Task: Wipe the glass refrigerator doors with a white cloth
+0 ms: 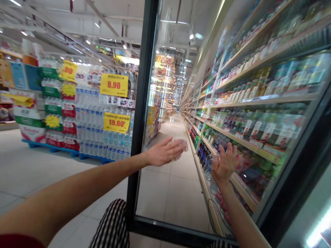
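Observation:
A glass door (170,199) with a dark frame (141,113) stands in front of me. My left hand (165,151) reaches past the frame, its fingers stretched out flat at the glass and slightly blurred. I see nothing held in it. To the right, my right hand (225,162) is raised with fingers apart, at or very near the pane; whether it touches cannot be made out. It looks free of any object. Bottled drinks (258,127) on shelves show behind that hand, through or reflected in the glass.
Stacked water-bottle packs (90,124) sit on a blue pallet (74,153) at left, with yellow price signs (114,84). A knee in checked cloth (111,224) is close to the door's lower left. Pale tiled floor (59,182) runs beneath.

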`<state>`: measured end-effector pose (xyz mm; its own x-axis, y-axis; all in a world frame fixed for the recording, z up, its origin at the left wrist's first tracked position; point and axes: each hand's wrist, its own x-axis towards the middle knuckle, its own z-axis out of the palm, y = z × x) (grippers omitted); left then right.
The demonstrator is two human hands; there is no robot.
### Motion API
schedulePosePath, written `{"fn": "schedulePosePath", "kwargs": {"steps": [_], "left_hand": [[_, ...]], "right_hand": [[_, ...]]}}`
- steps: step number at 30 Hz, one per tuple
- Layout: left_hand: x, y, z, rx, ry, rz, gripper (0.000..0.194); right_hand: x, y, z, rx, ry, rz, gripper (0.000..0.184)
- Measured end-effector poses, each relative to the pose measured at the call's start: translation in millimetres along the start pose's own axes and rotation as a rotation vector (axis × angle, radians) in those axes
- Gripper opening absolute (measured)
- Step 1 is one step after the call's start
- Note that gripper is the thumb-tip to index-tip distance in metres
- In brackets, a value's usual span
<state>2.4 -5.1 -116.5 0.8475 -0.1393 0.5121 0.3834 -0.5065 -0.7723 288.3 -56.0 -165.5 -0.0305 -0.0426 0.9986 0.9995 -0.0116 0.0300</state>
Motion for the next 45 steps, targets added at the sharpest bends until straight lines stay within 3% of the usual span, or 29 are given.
{"fn": "schedulePosePath", "kwargs": {"steps": [2,3,4,8,9,10,13,15,20,21,25,27,30,31,32,35,37,39,41,42,43,45], "left_hand": [[0,6,2.0,-0.023,-0.019,0.192,0.039],[2,5,2.7,-0.014,-0.012,0.209,0.039],[6,3,2.9,0.005,0.007,0.16,0.04],[28,-7,3.5,0.075,0.12,-0.286,0.046],[32,-5,4.4,0.073,0.119,-0.303,0.046],[34,0,5.4,0.058,0.099,-0.246,0.044],[37,15,7.3,-0.032,0.014,0.141,0.04],[41,14,5.8,-0.064,0.002,0.23,0.041],[54,-5,0.4,0.02,0.077,-0.202,0.045],[54,-4,0.9,0.018,0.082,-0.181,0.044],[50,4,3.8,-0.049,0.039,0.233,0.039],[54,0,2.8,-0.033,0.033,0.181,0.04],[63,-10,0.9,0.019,0.068,-0.122,0.044],[66,-11,1.0,0.031,0.079,-0.165,0.044],[67,-10,1.6,0.034,0.079,-0.146,0.043],[66,-5,2.3,-0.016,0.038,0.163,0.041],[67,-8,-0.4,-0.059,0.005,0.265,0.041],[68,-16,-3.6,-0.059,-0.004,0.116,0.043],[68,-22,-3.8,-0.021,-0.008,-0.164,0.045],[67,-21,-2.7,-0.01,-0.012,-0.231,0.045],[65,-18,-1.3,-0.016,-0.047,-0.194,0.046],[60,-8,0.9,-0.056,-0.146,0.025,0.045]], "right_hand": [[-1,0,0,0.0,0.0,-0.004,0.044],[-1,0,0,0.0,-0.006,-0.004,0.044],[-2,1,0,0.001,-0.011,-0.005,0.044],[-4,1,0,0.006,-0.012,-0.006,0.045],[-5,1,-1,0.006,-0.013,-0.004,0.046],[-5,1,-1,0.005,-0.015,-0.003,0.046],[-5,1,-2,0.004,-0.027,-0.001,0.046],[-6,1,-2,0.008,-0.033,0.004,0.045],[-7,2,-2,0.002,-0.026,0.003,0.045],[-7,3,-2,-0.001,-0.024,-0.002,0.045],[-7,3,-2,-0.005,-0.031,-0.017,0.045],[-8,3,-2,0.006,-0.034,-0.015,0.046],[-8,3,-2,0.026,-0.026,-0.01,0.047],[-8,3,-2,0.025,-0.024,-0.007,0.046],[-7,3,-2,0.019,-0.024,-0.006,0.046],[-7,2,-2,0.004,-0.022,-0.015,0.044],[-7,2,-2,0.008,-0.016,-0.015,0.043],[-8,1,-2,0.022,-0.018,-0.004,0.043],[-10,1,-1,0.037,-0.034,0.005,0.043],[-10,1,-1,0.043,-0.044,0.004,0.044],[-11,1,0,0.047,-0.053,0.003,0.045],[-12,1,1,0.053,-0.056,-0.002,0.045]]}}
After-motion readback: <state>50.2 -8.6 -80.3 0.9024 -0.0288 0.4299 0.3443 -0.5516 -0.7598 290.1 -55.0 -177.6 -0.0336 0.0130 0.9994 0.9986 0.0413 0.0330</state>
